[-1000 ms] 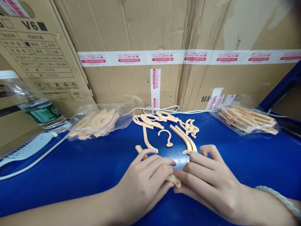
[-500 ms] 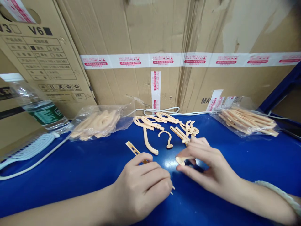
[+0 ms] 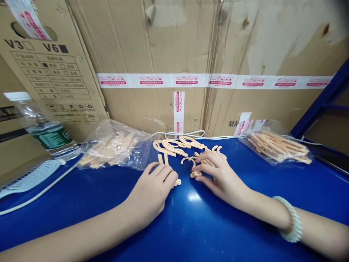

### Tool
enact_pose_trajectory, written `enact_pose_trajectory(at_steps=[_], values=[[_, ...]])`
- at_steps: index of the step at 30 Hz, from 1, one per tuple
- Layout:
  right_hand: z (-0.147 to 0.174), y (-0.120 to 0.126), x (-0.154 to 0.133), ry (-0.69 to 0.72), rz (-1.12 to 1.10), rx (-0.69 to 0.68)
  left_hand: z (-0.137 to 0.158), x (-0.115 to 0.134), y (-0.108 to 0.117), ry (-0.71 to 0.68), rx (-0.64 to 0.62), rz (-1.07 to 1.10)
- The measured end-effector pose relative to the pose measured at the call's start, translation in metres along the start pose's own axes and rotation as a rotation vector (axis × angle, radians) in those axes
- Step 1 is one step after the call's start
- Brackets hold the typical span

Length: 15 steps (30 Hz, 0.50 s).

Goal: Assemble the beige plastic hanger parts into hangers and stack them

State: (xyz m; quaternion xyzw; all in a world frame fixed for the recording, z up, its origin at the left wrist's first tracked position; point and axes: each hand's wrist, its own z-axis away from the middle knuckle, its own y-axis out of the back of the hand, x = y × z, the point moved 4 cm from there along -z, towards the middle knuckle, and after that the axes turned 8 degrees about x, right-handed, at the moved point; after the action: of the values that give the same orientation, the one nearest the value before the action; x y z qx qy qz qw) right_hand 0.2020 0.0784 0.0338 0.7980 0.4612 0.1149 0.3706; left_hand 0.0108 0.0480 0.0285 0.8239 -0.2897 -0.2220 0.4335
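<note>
- Left hand (image 3: pixel 155 185): curled over strips (image 3: pixel 166 159); grip hidden, can't tell.
- Right hand (image 3: pixel 223 178): half open, fingertips at hook (image 3: pixel 195 174) between hands; hold unclear.
- Set strips flat; pinch hook low.

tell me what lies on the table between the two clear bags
In the head view, loose beige pieces lie on the blue table between the left bag and right bag, with a white cord behind them.

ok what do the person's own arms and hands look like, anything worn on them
The left hand and right hand are bare. The left forearm looks bare too; a pale, ridged, ring-shaped bracelet circles the right forearm.
</note>
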Motion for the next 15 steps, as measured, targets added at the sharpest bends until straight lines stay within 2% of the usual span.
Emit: enact_pose_trajectory(at_steps=[5, 12, 15], values=[[0.001, -0.005, 0.003, -0.01, -0.031, -0.051, 0.001, 0.001, 0.001, 0.092, -0.087, 0.057], [0.004, -0.01, 0.007, -0.065, -0.11, -0.059, 0.0, -0.001, 0.004, 0.094, -0.058, 0.16], [0.005, -0.008, 0.007, -0.089, -0.121, -0.062, -0.007, -0.003, 0.015, 0.083, -0.015, 0.135]])
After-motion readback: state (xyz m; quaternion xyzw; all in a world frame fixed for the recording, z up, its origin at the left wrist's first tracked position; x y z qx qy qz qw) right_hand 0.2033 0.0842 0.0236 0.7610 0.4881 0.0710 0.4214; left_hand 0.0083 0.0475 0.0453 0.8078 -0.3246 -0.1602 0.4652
